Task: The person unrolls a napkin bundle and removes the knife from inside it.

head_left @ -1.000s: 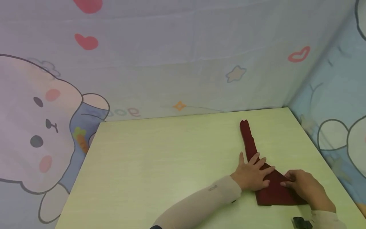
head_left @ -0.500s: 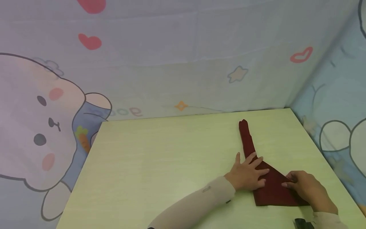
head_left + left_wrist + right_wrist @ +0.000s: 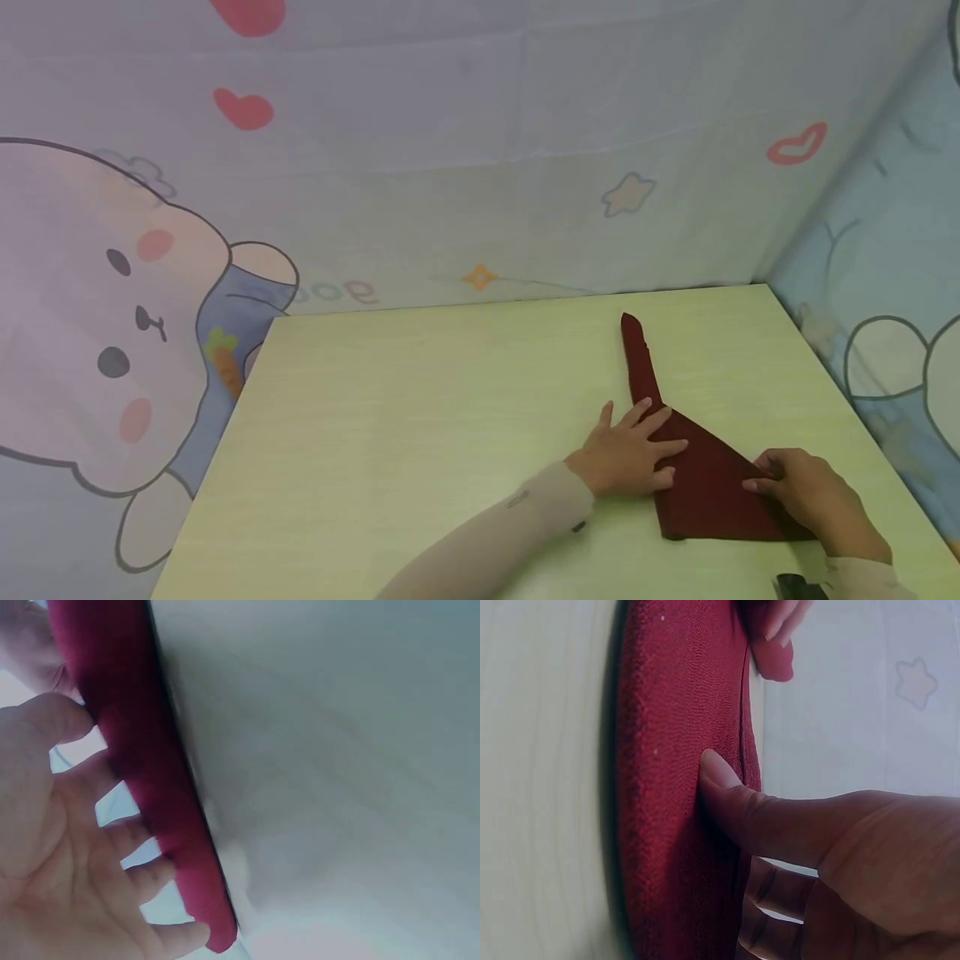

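Note:
A dark red knitted cloth lies folded on the table's right side, wide near the front and tapering to a narrow strip that points to the back. My left hand rests on the cloth's left part with fingers spread and straight. In the left wrist view, the fingertips meet the long edge of the red cloth. At the slanted right edge, my right hand pinches the cloth, thumb on top. The right wrist view shows the thumb pressing the knit, with the other fingers behind its far edge, partly hidden.
The pale wooden table stretches left of the cloth. A printed curtain hangs behind the table's back edge, and another printed sheet stands along the right. A small black object shows beside the right sleeve.
My left hand has slid leftward across the cloth, and the narrow strip has shifted a little left with it. My right hand keeps its pinch on the right edge. The view has turned slightly.

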A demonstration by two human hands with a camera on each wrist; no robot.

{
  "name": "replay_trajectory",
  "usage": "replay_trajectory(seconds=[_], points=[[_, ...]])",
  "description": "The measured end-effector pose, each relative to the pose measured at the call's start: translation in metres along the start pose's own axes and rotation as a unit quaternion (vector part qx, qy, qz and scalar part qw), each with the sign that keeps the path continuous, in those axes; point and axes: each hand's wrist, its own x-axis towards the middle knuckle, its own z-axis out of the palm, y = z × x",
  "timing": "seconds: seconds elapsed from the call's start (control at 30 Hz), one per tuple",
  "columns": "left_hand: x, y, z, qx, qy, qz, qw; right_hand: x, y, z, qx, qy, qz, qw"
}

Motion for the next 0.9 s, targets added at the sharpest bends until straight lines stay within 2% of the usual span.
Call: replay_trajectory(seconds=[0.2,0.3,0.4,0.67,0.8,0.9], points=[[-0.009,-0.012,0.003,-0.012,-0.020,-0.007,0.9997,0.000,-0.001,-0.001,-0.001,-0.013,-0.003,1.000],[-0.010,-0.014,0.002,-0.019,-0.016,-0.004,0.9997,0.000,-0.003,-0.001,-0.002,-0.014,-0.004,1.000],[-0.009,-0.012,-0.001,-0.006,-0.008,0.001,0.9999,0.000,-0.006,0.000,-0.001,-0.009,-0.004,1.000],[0.005,0.006,-0.003,0.026,0.019,0.016,0.9994,0.001,-0.011,0.002,-0.008,0.010,-0.011,1.000],[0.012,0.018,0.000,0.056,0.018,0.017,0.9981,0.004,-0.014,0.002,-0.008,0.018,-0.011,1.000],[0.015,0.024,0.003,0.073,0.005,0.007,0.9973,0.007,-0.016,0.002,-0.007,0.017,-0.010,1.000]])
